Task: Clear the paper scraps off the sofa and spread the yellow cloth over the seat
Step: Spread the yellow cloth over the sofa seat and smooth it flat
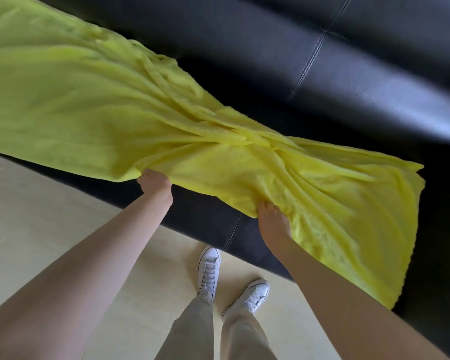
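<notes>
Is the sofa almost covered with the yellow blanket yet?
Partly. No paper scraps show on the black sofa, so that part looks done. The yellow cloth lies along the seat but is bunched and twisted in the middle. The left hand and right hand both grip its front edge. Left: untwisting it and smoothing it flat.

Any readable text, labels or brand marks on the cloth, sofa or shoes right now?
None: no readable text or numbers anywhere in view.
yellow cloth: plain, no label visible.
black sofa: only stitching.
white sneakers: no legible marking.
</notes>
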